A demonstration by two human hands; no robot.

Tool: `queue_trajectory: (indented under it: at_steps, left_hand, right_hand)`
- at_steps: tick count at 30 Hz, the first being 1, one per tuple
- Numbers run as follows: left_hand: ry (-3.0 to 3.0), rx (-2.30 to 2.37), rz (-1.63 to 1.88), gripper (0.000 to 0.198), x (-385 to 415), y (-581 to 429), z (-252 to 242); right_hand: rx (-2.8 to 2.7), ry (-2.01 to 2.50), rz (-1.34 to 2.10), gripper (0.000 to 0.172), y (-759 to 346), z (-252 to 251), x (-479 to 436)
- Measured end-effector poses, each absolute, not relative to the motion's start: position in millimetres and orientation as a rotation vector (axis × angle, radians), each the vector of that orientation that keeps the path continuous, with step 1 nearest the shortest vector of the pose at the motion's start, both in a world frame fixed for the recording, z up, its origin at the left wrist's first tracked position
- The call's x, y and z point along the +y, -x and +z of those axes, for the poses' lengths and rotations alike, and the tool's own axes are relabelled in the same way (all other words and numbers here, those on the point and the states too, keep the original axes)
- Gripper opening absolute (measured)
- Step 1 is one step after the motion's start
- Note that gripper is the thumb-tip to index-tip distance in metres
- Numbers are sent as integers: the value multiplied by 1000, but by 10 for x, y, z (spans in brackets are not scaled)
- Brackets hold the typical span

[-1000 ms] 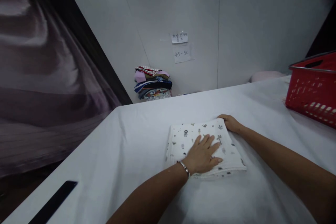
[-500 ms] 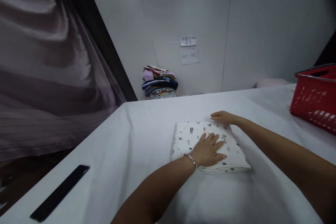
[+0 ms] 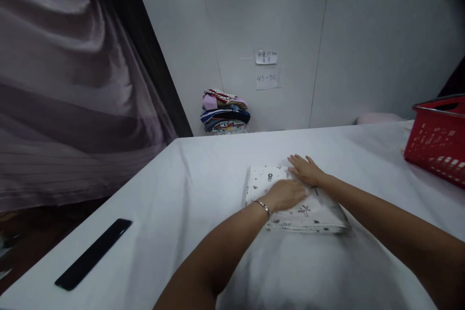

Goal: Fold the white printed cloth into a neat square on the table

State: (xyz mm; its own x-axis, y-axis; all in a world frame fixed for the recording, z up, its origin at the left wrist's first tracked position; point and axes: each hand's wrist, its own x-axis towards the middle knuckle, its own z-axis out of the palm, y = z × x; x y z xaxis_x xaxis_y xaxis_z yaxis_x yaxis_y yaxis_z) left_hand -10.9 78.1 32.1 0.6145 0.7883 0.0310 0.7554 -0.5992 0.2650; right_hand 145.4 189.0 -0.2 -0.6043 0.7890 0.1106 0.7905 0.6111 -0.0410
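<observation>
A folded white cloth [image 3: 308, 213] with small dark prints lies on the white-covered table [image 3: 203, 189] in front of me. My left hand [image 3: 285, 194], with a bracelet at the wrist, rests flat on the middle of the cloth, fingers stretched toward the right. My right hand [image 3: 305, 169] lies flat on the cloth's far part, fingers spread and pointing left. Both hands touch the cloth and grip nothing.
A red plastic basket [image 3: 438, 143] stands at the right edge of the table. A black flat bar [image 3: 93, 254] lies near the table's left front corner. A stack of folded coloured cloths [image 3: 225, 111] sits by the wall, under two paper notes [image 3: 267, 68]. A purple curtain [image 3: 65, 92] hangs at left.
My right hand has slid from the cloth's far right corner onto its top, toward the left. My left hand has shifted slightly up the cloth. The view has drifted left.
</observation>
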Motion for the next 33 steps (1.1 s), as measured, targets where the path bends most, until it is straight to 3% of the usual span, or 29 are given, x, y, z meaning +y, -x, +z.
queue_trajectory:
  at_steps: [3, 6, 11, 20, 28, 33]
  left_hand:
    - [-2544, 1748, 377, 52, 896, 392, 303]
    - [-2450, 1941, 247, 67, 942, 627, 116]
    - [-2448, 1948, 250, 70, 944, 678, -97]
    - [-2272, 1848, 383, 66, 716, 757, 256]
    - [-2349, 1836, 265, 57, 324, 826, 92]
    - [-2281, 1850, 454, 48, 255, 841, 199]
  right_hand:
    - [-2703, 1329, -106, 62, -1480, -103, 1734]
    - [-2654, 1402, -85, 65, -1532, -261, 1634]
    - [-2633, 1384, -48, 63, -1547, -307, 1635]
    - [-2628, 1413, 125, 69, -1700, -31, 1259]
    - [-2622, 1368, 215, 63, -1884, -202, 988]
    - [-2551, 1362, 435, 58, -1952, -14, 939]
